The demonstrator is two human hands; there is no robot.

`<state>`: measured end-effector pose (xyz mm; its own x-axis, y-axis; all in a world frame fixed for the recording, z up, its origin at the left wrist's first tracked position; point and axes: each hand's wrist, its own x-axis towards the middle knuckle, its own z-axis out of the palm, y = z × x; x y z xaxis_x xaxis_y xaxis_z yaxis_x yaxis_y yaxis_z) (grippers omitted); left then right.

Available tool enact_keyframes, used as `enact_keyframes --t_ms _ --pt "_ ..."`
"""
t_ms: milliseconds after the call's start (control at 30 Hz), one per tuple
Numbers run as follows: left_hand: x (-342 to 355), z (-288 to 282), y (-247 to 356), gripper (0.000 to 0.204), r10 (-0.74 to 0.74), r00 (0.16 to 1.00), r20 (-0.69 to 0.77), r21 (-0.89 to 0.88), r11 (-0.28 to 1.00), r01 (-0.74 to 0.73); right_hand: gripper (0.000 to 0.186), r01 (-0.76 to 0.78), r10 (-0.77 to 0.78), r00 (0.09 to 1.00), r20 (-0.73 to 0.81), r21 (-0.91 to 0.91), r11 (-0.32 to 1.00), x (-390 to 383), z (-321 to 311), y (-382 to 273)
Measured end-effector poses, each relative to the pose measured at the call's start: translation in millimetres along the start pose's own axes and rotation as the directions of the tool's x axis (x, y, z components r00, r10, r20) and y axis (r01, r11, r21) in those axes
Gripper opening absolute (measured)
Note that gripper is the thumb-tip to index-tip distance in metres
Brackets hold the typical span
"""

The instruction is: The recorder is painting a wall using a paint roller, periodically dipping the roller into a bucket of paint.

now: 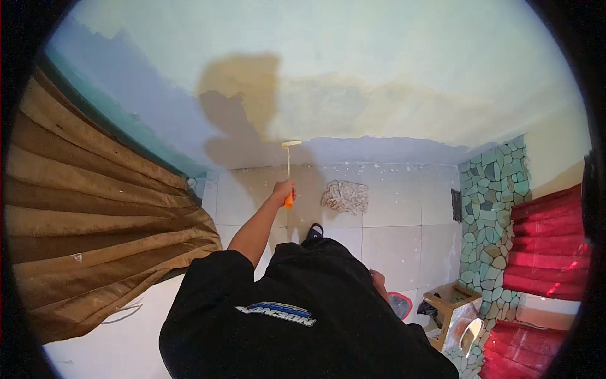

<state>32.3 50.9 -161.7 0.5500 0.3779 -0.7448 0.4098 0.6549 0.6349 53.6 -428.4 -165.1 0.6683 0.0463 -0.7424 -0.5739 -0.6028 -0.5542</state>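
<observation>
My left hand (pixel 283 191) is wrapped around the orange handle of a paint roller (pixel 291 144). The roller's pale sleeve rests against the lower wall (pixel 385 150), near the border between cream paint and a lavender-grey strip. My right hand (pixel 379 282) hangs low at my right side, partly covered by my black shirt. Its fingers are too hidden to show whether they hold anything. Just beside it is a red-rimmed container (pixel 400 304), also partly blocked by my body.
A crumpled patterned cloth (pixel 345 196) lies on paint-spotted floor tiles (pixel 391 246). Brown curtain fabric (pixel 95 208) drapes along the left. To the right stand a wooden stool-like piece (pixel 451 309), a green stone-clad wall strip (pixel 489 221) and red curtains (pixel 548 243). My shadow falls on the wall.
</observation>
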Motion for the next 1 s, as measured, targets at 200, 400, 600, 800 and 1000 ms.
enact_keyframes --t_ms 200,400,600,800,1000 --pt "-41 -56 -54 0.021 -0.044 0.998 0.055 0.115 0.993 0.037 0.024 0.172 -0.167 0.985 0.04 -0.24 0.955 -6 40 65" --pt "-84 -167 -163 0.025 -0.304 0.943 0.134 0.186 0.942 0.278 0.027 0.12 -0.114 0.993 0.042 -0.217 0.969 -33 84 98" --pt "-130 -256 -241 0.024 -0.531 0.836 0.138 0.11 0.847 0.52 0.029 0.34 -0.32 0.933 0.162 -0.689 0.641 -59 97 168" --pt "-165 -281 -268 0.024 -0.559 0.825 -0.086 0.13 0.815 0.565 0.027 0.136 -0.059 0.99 0.125 -0.806 0.576 -99 107 206" --pt "-154 -270 -271 0.022 -0.456 0.875 -0.162 0.204 0.852 0.482 0.027 -0.046 0.028 0.994 -0.108 -0.176 0.983 -128 105 225"
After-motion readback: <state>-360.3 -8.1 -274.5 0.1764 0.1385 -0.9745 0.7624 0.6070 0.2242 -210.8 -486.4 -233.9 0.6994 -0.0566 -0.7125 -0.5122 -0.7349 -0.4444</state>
